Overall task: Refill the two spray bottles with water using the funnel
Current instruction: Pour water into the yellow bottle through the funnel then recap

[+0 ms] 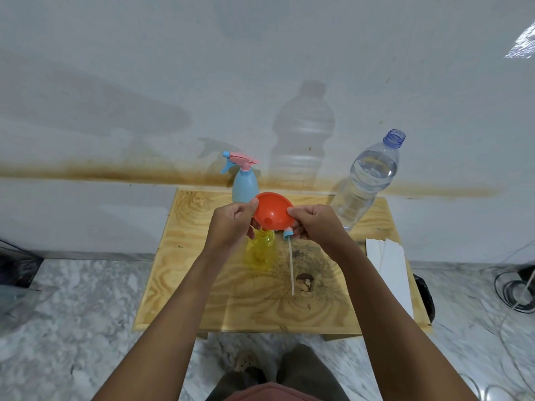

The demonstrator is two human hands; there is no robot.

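Note:
An orange funnel [272, 211] sits tilted over the open neck of a yellow spray bottle [260, 250] standing mid-table. My left hand [231, 224] pinches the funnel's left rim. My right hand [315, 224] pinches its right rim and also holds a blue spray head [287, 233], whose white dip tube [291, 267] hangs down over the table. A blue spray bottle [244, 183] with its pink and blue trigger head on stands behind the funnel. A large clear water bottle [364, 180], uncapped and mostly full, stands at the back right.
The small wooden table [202, 285] stands against a white wall. White flat sheets [390, 270] lie along its right edge. Dark stains mark the wood near the tube's tip. Cables lie on the marble floor at right, a dark object at left.

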